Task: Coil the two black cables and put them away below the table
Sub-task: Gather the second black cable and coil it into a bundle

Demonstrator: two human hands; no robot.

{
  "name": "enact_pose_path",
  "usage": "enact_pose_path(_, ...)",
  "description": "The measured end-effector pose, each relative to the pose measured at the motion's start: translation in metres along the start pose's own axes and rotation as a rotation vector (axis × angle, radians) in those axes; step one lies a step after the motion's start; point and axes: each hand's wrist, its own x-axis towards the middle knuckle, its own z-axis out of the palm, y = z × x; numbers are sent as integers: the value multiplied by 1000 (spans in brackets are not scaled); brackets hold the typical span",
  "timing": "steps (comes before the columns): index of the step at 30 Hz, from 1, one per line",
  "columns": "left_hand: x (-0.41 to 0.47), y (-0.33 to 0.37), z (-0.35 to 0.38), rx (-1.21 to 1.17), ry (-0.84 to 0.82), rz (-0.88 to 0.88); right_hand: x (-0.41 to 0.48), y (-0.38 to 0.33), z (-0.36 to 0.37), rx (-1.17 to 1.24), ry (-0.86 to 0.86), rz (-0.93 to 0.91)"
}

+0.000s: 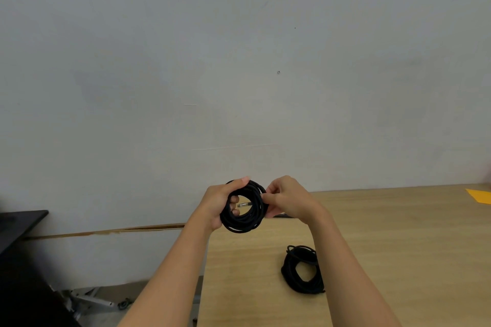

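A coiled black cable is held up above the far left corner of the wooden table. My left hand grips the coil's left side, thumb over the top and fingers through the middle. My right hand pinches the coil's right side. A metal plug end shows inside the ring. A second coiled black cable lies flat on the table, partly hidden by my right forearm.
A grey wall fills the background. An orange sheet lies at the table's far right edge. A black surface stands at the left. A strip of cardboard runs along the wall, and metal frame parts lie on the floor.
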Motion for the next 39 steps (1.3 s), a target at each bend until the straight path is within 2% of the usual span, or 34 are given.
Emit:
enact_pose_path(6, 2, -4, -1, -23, -15, -45, -1, -2, 5, -37, 71, 28)
enact_pose_path(10, 2, 0, 5, -31, 30, -1, 1, -3, 12, -43, 191, 33)
enact_pose_path(20, 8, -9, 7, 56, 150, 97, 9, -1, 17, -137, 170, 169)
enact_pose_path(27, 3, -5, 12, 85, 185, 178, 15, 4, 29, -114, 314, 127)
enact_pose_path(30, 1, -4, 16, 146, 190, 251, 17, 6, 33, -13, 401, 148)
enact_pose_path(32, -1, -3, 19, 181, 189, 304, 21, 9, 34, 156, 424, 211)
enact_pose_path(36, -4, -2, 22, 232, 185, 359, 30, 14, 29, 454, 270, 341)
enact_pose_path(39, -5, 2, 18, 237, 187, 368, 22, 10, 22, 748, 228, 377)
